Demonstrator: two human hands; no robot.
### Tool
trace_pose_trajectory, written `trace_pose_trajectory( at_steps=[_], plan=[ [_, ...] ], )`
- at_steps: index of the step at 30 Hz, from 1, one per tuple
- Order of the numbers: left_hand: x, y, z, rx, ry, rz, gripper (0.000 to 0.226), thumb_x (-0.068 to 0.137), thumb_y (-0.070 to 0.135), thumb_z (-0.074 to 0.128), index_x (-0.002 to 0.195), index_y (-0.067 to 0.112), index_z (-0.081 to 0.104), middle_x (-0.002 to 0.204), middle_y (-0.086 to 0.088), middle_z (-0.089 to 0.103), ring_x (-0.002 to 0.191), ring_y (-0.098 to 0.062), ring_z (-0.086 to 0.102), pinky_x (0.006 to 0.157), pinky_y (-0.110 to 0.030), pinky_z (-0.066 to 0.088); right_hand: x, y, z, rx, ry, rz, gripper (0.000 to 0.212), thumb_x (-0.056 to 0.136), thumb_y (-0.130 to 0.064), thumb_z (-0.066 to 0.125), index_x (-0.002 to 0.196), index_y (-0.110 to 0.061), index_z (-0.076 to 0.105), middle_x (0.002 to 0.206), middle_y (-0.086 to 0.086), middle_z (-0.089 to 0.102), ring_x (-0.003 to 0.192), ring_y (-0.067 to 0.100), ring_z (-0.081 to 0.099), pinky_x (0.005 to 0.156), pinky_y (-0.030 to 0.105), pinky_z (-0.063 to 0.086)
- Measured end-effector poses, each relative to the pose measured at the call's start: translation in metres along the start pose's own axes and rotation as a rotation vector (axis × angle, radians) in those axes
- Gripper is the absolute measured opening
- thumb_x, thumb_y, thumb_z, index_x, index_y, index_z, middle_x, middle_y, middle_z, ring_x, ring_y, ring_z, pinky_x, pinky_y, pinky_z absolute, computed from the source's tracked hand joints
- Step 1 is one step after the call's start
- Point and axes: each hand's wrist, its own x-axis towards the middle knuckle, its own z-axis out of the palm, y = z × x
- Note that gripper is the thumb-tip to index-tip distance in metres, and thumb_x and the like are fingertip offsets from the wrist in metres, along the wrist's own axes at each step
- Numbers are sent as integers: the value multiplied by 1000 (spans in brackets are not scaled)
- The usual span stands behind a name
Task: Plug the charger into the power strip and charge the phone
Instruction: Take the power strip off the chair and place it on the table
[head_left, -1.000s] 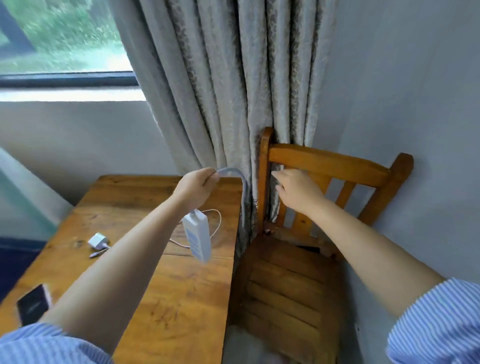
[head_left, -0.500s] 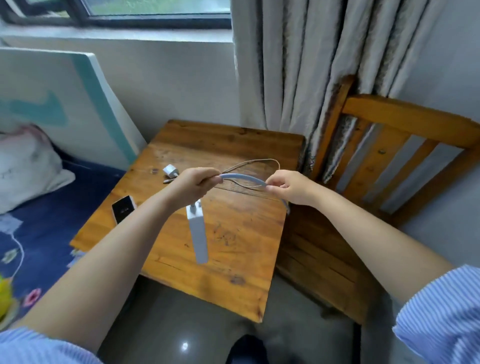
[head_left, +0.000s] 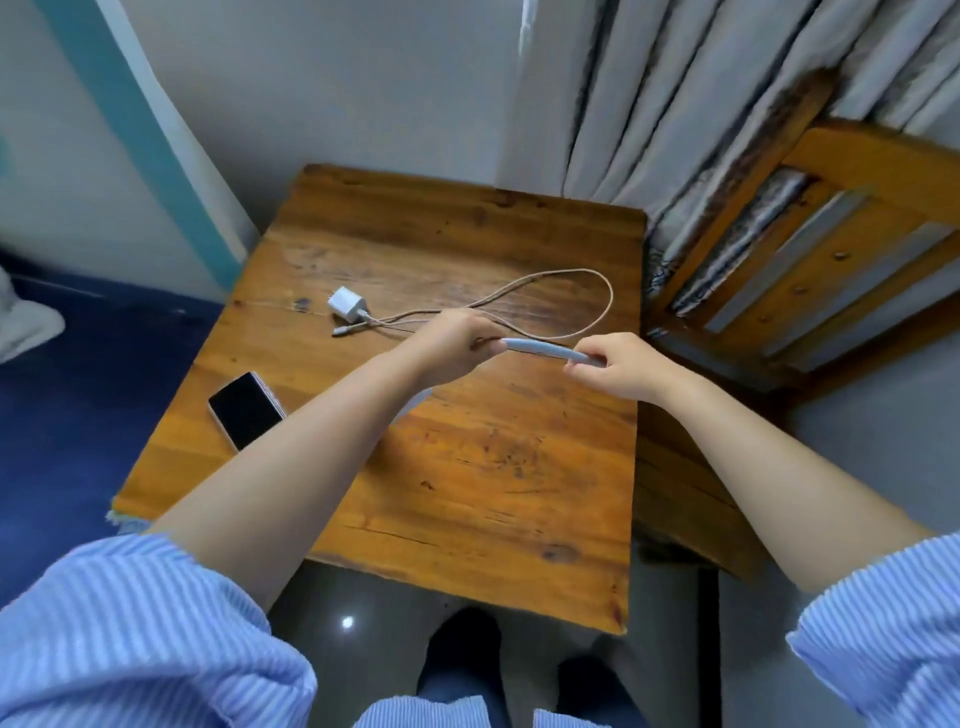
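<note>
My left hand (head_left: 452, 345) and my right hand (head_left: 621, 366) both grip the thick white power strip cord (head_left: 540, 349), stretched between them above the wooden table (head_left: 467, 478). The white power strip (head_left: 413, 402) hangs under my left forearm, mostly hidden. A white charger (head_left: 347, 303) lies on the table's far left part, its thin cable (head_left: 597, 280) looping to the right. A phone (head_left: 245, 409) with a dark screen lies face up near the table's left edge.
A wooden chair (head_left: 810, 249) stands right of the table against grey curtains (head_left: 675, 104). A blue bed (head_left: 78, 389) and a white-and-teal board (head_left: 130, 119) lie to the left. My dark shoes (head_left: 457, 654) rest on the grey floor below.
The view has tilted down over the table. Both hands kept hold of the cord and drew closer to me; the power strip now hangs behind my left forearm.
</note>
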Motion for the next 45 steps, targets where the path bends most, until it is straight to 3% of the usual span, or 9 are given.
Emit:
trace_pose_trajectory(
  at_steps=[3, 6, 11, 16, 20, 27, 32, 36, 45],
  plan=[
    [7, -20, 11, -13, -93, -27, 30, 88, 12, 55, 117, 3, 57, 118, -19, 59, 109, -32, 52, 84, -29, 36, 10, 2, 8, -42, 35, 84, 11, 88, -17, 55, 88, -11, 64, 68, -3, 52, 61, 6, 45, 50, 19, 34],
    [0, -56, 23, 68, -244, -115, 60, 83, 21, 63, 135, 9, 36, 140, -14, 41, 127, -29, 38, 103, -35, 33, 14, 16, 23, -95, 6, 217, 12, 88, -15, 55, 93, -10, 64, 78, 1, 56, 68, 10, 51, 55, 18, 40],
    [-21, -102, 58, 221, -459, -313, 92, 70, 33, 75, 139, 11, 19, 142, -12, 37, 129, -29, 34, 103, -43, 37, 24, 29, 57, -125, -55, 325, 11, 87, -10, 55, 94, -11, 63, 85, 5, 58, 80, 19, 56, 71, 30, 50],
    [-34, -129, 90, 326, -430, -366, 88, 69, 31, 75, 136, 12, 22, 134, -10, 44, 124, -29, 39, 101, -42, 37, 35, 32, 86, -143, -139, 312, 12, 88, -17, 54, 95, -11, 61, 84, 3, 56, 76, 17, 53, 57, 21, 39],
    [-34, -141, 103, 412, -346, -311, 47, 74, 22, 67, 114, 11, 43, 117, -10, 55, 108, -29, 51, 87, -37, 42, 46, 36, 105, -182, -178, 277, 17, 91, -23, 50, 96, -13, 63, 81, 0, 56, 72, 14, 52, 49, 17, 32],
    [6, -144, 79, 373, -203, -272, 41, 72, 28, 68, 105, 15, 49, 104, -8, 59, 94, -27, 55, 71, -35, 46, 68, 48, 65, -159, 82, 154, 19, 91, -17, 51, 103, -9, 63, 79, -1, 50, 76, 15, 48, 60, 22, 35],
    [84, -132, 43, 380, -64, -248, 36, 74, 23, 66, 103, 11, 49, 105, -12, 60, 94, -30, 55, 72, -37, 48, 109, 63, 1, -215, 334, 74, 19, 89, -8, 54, 104, -1, 63, 92, 24, 62, 90, 37, 56, 77, 38, 46],
    [149, -126, 23, 382, -41, -308, 34, 76, 16, 64, 102, 6, 46, 107, -17, 56, 96, -35, 52, 73, -39, 43, 162, 81, -43, -292, 383, 49, 18, 89, -9, 52, 100, -2, 65, 89, 29, 61, 90, 42, 55, 78, 45, 46],
    [223, -158, 30, 470, -112, -500, 40, 77, 10, 62, 113, 7, 44, 116, -15, 52, 107, -32, 51, 86, -39, 45, 260, 117, -56, -404, 335, -1, 24, 92, -12, 47, 113, -9, 59, 103, 22, 61, 98, 37, 52, 80, 41, 42]
  ],
)
